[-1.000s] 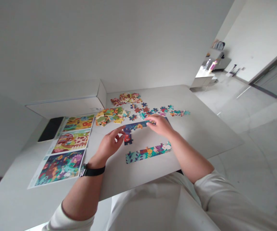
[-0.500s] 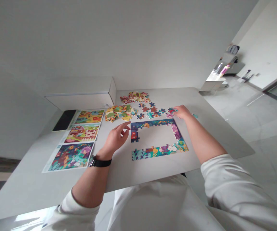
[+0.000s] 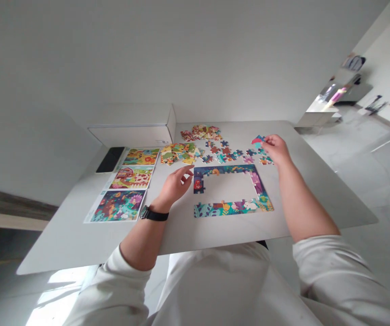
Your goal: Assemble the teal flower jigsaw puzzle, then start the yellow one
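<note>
Pinched in the fingertips of my right hand (image 3: 276,149) is a jigsaw puzzle piece (image 3: 258,141), red and teal, raised at the right of the loose pieces. My left hand (image 3: 176,184) rests by the upper left corner of the partly joined jigsaw puzzle (image 3: 234,208), fingers loosely bent and apart, holding nothing. The puzzle forms a border around bare table, with a gap low on its left side. Loose blue, brown and teal puzzle pieces (image 3: 226,153) lie scattered behind it.
Yellow-green pieces (image 3: 181,153) and a pink-brown pile (image 3: 202,132) lie farther back. On the left are three printed picture sheets (image 3: 118,206) and a black phone (image 3: 111,160). A white box (image 3: 130,132) stands against the wall behind them.
My right hand has lifted the red and teal piece off the table and moved slightly back and right. The left hand stays beside the puzzle border. The whole view has shifted.
</note>
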`<act>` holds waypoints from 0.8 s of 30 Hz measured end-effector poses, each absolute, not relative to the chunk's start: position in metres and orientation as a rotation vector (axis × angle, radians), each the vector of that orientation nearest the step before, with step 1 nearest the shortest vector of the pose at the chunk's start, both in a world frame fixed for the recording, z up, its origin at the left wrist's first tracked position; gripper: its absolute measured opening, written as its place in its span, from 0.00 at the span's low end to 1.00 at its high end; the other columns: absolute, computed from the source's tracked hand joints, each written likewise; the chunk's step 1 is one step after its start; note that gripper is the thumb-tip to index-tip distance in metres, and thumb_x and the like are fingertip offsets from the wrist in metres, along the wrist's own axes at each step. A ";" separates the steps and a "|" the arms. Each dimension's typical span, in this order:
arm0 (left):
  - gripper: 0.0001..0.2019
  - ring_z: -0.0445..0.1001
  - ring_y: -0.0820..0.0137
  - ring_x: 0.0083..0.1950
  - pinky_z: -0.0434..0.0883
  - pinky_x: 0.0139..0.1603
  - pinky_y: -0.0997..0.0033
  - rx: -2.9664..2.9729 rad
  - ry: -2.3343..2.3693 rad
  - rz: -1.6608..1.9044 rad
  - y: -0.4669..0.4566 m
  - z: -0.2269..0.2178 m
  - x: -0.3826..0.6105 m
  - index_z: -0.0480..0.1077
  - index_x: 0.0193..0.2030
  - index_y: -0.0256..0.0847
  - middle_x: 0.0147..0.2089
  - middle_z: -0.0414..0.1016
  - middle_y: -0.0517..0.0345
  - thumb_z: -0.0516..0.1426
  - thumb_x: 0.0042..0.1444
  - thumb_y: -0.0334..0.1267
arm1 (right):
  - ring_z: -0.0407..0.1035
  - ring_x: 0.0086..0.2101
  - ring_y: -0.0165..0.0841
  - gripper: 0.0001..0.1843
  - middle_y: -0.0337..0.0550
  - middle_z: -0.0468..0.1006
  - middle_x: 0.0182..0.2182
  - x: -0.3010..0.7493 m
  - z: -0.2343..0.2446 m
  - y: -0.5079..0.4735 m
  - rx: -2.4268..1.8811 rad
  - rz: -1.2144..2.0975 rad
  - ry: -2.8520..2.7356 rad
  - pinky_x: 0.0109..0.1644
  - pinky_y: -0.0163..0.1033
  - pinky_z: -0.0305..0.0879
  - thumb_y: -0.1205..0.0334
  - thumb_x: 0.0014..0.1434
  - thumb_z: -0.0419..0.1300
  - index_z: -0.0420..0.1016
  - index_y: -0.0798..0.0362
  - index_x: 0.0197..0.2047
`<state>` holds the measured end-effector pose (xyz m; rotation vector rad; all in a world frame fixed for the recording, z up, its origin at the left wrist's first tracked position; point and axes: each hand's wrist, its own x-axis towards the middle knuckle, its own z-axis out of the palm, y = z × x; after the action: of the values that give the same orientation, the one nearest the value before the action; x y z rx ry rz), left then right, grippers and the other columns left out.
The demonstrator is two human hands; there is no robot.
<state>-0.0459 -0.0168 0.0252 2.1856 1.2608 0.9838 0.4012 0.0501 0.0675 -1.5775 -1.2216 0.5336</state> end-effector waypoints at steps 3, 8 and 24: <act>0.23 0.77 0.73 0.33 0.79 0.43 0.70 2.139 1.258 0.995 -0.015 0.022 -0.045 0.76 0.67 0.41 0.51 0.86 0.51 0.60 0.67 0.42 | 0.76 0.35 0.34 0.27 0.38 0.77 0.35 0.365 0.084 0.029 -1.325 0.685 -1.235 0.36 0.36 0.69 0.37 0.55 0.73 0.68 0.46 0.43; 0.27 0.78 0.72 0.35 0.77 0.33 0.74 1.922 1.210 0.998 -0.019 0.023 -0.040 0.77 0.65 0.42 0.52 0.85 0.50 0.67 0.62 0.48 | 0.77 0.39 0.36 0.28 0.39 0.77 0.39 0.277 0.068 -0.014 -1.157 1.021 -1.289 0.37 0.37 0.72 0.35 0.55 0.73 0.69 0.44 0.45; 0.27 0.74 0.71 0.29 0.69 0.22 0.76 1.664 1.034 0.799 -0.023 0.023 -0.027 0.79 0.52 0.37 0.37 0.84 0.51 0.69 0.58 0.60 | 0.75 0.35 0.34 0.21 0.38 0.80 0.36 0.213 0.010 -0.036 -1.182 1.304 -1.418 0.34 0.37 0.72 0.45 0.51 0.75 0.75 0.47 0.41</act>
<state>-0.0274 -0.0234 0.0233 1.6644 1.0343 0.7993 0.2132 -0.0363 0.0100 -1.1820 -1.4177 1.3037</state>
